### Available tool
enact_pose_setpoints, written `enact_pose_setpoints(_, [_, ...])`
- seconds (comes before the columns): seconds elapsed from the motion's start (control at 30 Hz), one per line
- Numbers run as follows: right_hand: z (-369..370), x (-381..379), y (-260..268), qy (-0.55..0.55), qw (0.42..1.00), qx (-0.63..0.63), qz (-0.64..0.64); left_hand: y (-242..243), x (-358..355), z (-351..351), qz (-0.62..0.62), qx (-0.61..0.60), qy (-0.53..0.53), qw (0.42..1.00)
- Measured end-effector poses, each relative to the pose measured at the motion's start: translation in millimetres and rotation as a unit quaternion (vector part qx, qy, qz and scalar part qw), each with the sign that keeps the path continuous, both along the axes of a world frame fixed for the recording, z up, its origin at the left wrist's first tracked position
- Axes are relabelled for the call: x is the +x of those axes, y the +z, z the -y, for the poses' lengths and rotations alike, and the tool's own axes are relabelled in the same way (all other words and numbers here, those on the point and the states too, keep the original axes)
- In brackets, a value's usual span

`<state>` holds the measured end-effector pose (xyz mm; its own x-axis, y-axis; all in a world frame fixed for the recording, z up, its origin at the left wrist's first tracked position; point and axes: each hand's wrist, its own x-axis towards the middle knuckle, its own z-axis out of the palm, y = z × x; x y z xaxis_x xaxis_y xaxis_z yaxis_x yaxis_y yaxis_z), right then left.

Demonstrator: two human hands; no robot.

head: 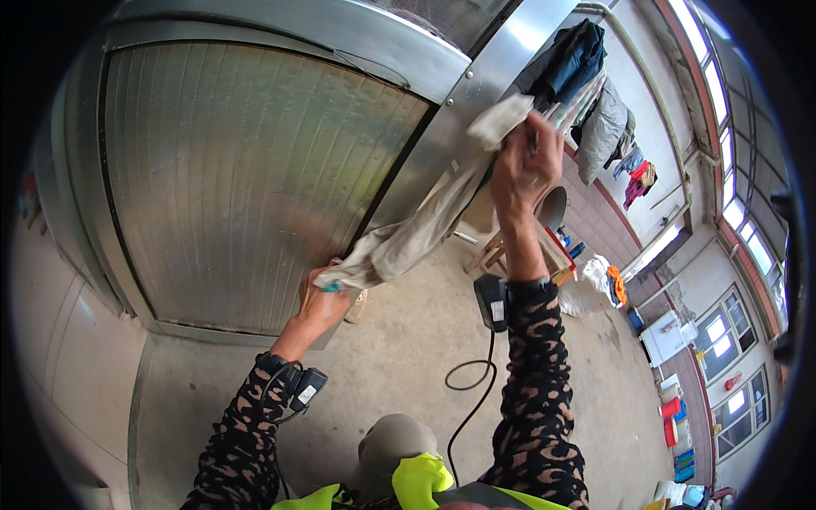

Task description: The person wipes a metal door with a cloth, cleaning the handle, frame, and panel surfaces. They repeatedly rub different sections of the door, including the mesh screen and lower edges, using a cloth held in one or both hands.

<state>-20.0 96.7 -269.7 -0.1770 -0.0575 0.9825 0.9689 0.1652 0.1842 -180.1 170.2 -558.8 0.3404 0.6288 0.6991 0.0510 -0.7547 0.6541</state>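
Observation:
A light beige cloth [417, 245] stretches diagonally between my two hands, in front of a metal door with a ribbed panel [255, 185]. At the upper right my right hand [528, 159] grips its upper end, near the metal door frame [456, 95]. Lower and to the left, my left hand [324, 299] pinches the lower end, where a small teal patch shows. That hand is close to the panel's lower right edge. A black device is strapped at my left wrist, and another hangs beside my right wrist with a cable.
Clothes [602, 121] hang on the wall at the upper right. Beyond my right forearm stands a wooden stool [491, 255], with white and orange bags [602, 280] farther right. A black cable [472, 408] dangles beside my right arm. Coloured containers [670, 417] line the far wall.

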Motion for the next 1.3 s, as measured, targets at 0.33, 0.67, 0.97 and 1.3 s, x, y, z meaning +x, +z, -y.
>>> enact_pose_setpoints(0.33, [-29, -31, -81, 0.204, 0.949, -0.052, -0.232, 15, -4, 5, -0.044, -0.048, 0.020, 0.998])
enact_pose_setpoints(0.67, [-22, -10, -113, 0.408, 0.814, -0.111, -0.397, 67, -19, 22, -0.095, -0.169, -0.023, 0.981])
enact_pose_setpoints(0.97, [-30, 6, -95, 0.466, 0.766, -0.149, -0.417, 275, -25, 2, 0.085, 0.385, 0.262, 0.881])
enact_pose_setpoints(1.3, [-33, 10, -76, 0.423, 0.828, -0.105, -0.353, 341, 7, -34, 0.051, 0.401, 0.330, 0.853])
